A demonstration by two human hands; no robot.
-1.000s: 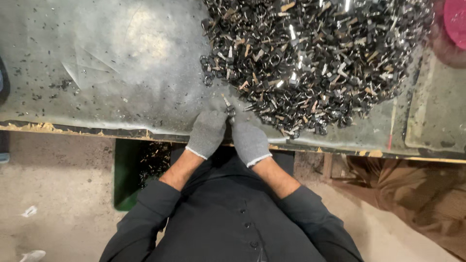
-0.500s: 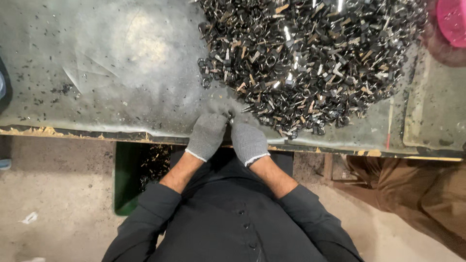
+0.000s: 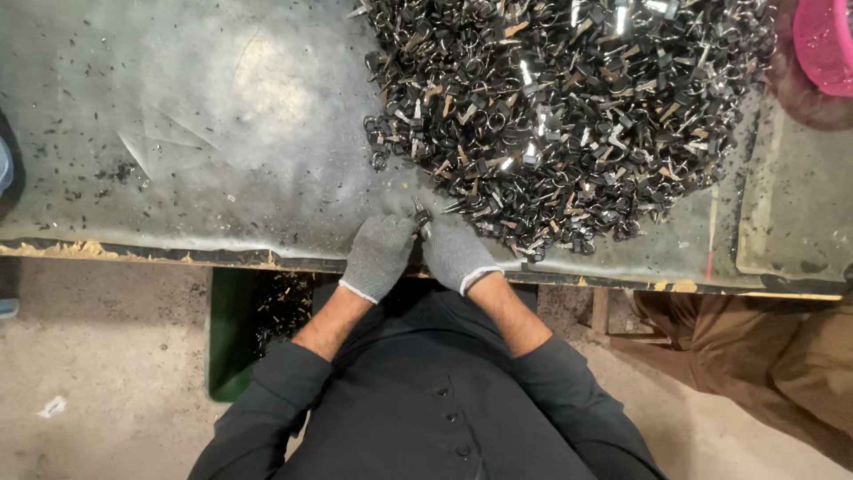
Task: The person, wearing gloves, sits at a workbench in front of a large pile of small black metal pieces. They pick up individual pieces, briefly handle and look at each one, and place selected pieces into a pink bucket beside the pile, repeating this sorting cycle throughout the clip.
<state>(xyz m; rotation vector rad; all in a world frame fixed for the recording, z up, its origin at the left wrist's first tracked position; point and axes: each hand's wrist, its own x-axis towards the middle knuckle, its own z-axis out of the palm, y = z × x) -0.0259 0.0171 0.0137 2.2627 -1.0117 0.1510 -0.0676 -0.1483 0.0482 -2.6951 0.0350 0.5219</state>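
Gloved fingers meet at the near edge of the tabletop (image 3: 178, 133), where the left hand (image 3: 380, 256) and the right hand (image 3: 457, 254), both in grey knit gloves, pinch one small dark metal part (image 3: 419, 214) between them; each hand is closed on it from its own side. The part is blackish with a bright glint, thin and short, and mostly hidden by the fingertips, so its exact shape cannot be told. Just beyond it, to the far right, lies a heap of metal parts (image 3: 551, 116), dark rings and strips with shiny and tan bits mixed in, too many and too tangled to count. The tabletop is grey, scuffed and speckled with black flecks on its left side. One pink container (image 3: 825, 44) shows at the far right corner. Below the near edge, one green bin (image 3: 233, 329) stands on the floor, holding more dark pieces. One other person's brown-trousered leg (image 3: 755, 356) is at the right.
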